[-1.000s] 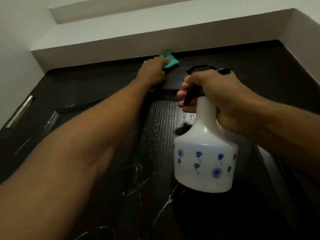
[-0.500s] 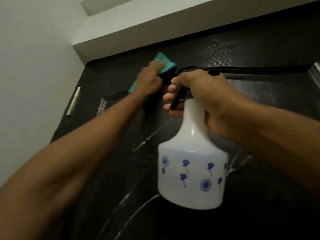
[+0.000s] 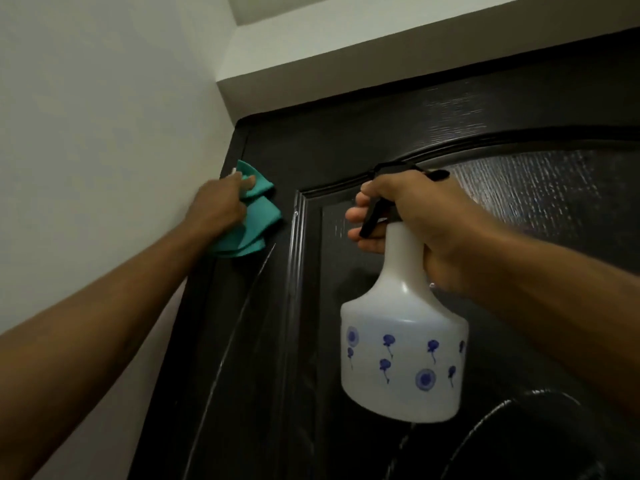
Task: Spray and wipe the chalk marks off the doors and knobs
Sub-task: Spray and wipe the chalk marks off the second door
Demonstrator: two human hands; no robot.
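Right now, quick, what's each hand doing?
Left hand: holding the teal cloth against the dark door.
Right hand: gripping the white spray bottle.
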